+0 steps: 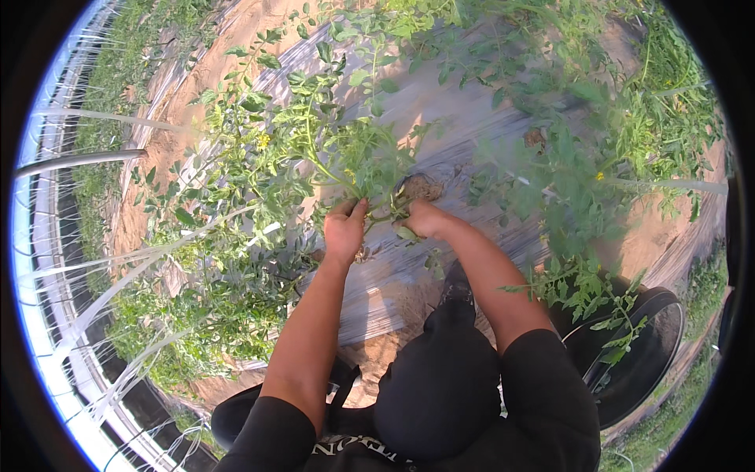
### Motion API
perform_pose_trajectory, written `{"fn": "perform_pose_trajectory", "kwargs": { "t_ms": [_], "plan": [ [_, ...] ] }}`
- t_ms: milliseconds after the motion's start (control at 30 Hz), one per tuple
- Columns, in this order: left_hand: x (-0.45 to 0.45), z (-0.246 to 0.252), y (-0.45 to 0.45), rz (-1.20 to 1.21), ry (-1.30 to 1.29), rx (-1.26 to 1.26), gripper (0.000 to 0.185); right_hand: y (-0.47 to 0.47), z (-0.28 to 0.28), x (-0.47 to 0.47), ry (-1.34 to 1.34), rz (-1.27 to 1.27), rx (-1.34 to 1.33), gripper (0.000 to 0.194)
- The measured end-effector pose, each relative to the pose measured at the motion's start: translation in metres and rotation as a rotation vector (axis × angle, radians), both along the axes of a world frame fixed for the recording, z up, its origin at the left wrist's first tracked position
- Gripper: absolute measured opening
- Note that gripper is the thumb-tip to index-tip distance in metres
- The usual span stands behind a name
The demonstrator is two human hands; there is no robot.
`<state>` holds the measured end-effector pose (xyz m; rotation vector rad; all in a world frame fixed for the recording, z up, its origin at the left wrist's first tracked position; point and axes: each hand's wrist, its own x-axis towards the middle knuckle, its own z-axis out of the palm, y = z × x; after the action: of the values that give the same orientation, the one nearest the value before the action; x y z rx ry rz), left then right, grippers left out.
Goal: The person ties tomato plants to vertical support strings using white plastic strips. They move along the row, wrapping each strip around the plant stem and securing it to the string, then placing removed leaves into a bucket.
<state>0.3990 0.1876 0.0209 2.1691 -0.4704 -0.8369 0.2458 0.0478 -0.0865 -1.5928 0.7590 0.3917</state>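
Note:
A tomato plant with yellow flowers leans left in front of me, and its thick green stem (321, 167) runs down to my left hand (344, 231). That hand is closed around the stem, thumb pointing up along it; its other fingers are mostly hidden. To the right, low on the same plant, my right hand (427, 220) is curled at a lower leaf (406, 232) and thin stalks. Its fingertips are partly covered, so its exact hold is hard to make out. Just beyond it, a soil-filled planting hole (422, 186) opens in the plastic mulch film (377, 283).
More tomato plants crowd the left (206, 295) and right (655, 130). Pale support strings (118, 289) stretch in from the left, near a dark curved pipe (82, 162). By my right elbow stands a black tub (637, 360), with a leafy shoot (619, 318) hanging over it.

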Motion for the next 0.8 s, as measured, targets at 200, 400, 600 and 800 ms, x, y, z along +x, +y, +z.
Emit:
{"fn": "perform_pose_trajectory", "kwargs": {
  "t_ms": [200,400,600,800],
  "plan": [
    [-0.005,0.013,-0.001,-0.043,-0.077,0.068,0.035,-0.003,-0.007,-0.013,0.174,-0.118,-0.484,0.023],
    [-0.014,0.01,-0.01,0.147,0.118,-0.018,0.032,0.041,0.027,-0.014,-0.127,-0.572,0.499,0.026],
    [-0.015,-0.001,0.002,0.046,-0.1,-0.074,0.029,0.083,0.035,0.015,-0.113,-0.543,0.459,0.03],
    [-0.014,0.004,-0.002,0.214,0.109,-0.044,0.032,0.09,-0.006,-0.018,-0.071,0.185,-0.588,0.025]
  ]
}}
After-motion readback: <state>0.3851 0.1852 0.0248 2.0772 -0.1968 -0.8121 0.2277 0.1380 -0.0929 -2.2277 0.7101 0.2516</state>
